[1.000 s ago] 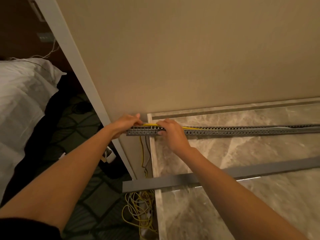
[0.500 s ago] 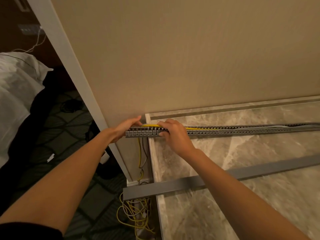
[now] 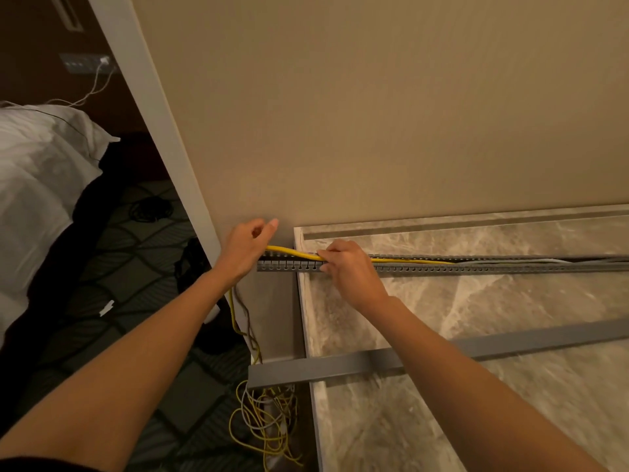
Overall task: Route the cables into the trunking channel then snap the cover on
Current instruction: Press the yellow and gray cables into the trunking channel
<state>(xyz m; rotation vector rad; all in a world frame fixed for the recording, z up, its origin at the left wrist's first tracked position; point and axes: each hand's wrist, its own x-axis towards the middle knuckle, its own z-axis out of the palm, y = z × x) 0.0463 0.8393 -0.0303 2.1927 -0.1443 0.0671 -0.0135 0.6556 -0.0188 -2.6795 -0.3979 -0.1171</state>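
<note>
A gray slotted channel [image 3: 476,267] lies along the marble table [image 3: 510,301] near the wall [image 3: 374,114]. Its left end sticks out past the table's left edge.

A yellow cable [image 3: 292,253] comes up from below, passes through the left hand [image 3: 245,250] and runs right into the open top of the channel. It rides slightly above the slots near the hands and sinks in further along.

The left hand sits at the channel's left end with its fingers curled, gripping the cable. The right hand [image 3: 347,267] is just to the right, over the table's edge. Its fingers curl over the cable from above and its thumb rests on the channel's near wall, so it pinches the cable at the channel.

Pale gray cables [image 3: 544,261] already lie inside the channel further right.

The cover [image 3: 323,371], a plain gray strip, lies flat on the table, well apart from the channel and nearer the person. Its left end also overhangs the edge.

Below that end, loose cables [image 3: 265,424], mostly yellow, lie in a tangle on the patterned carpet [image 3: 136,267]. A bed [image 3: 37,172] with white bedding stands at far left.
</note>
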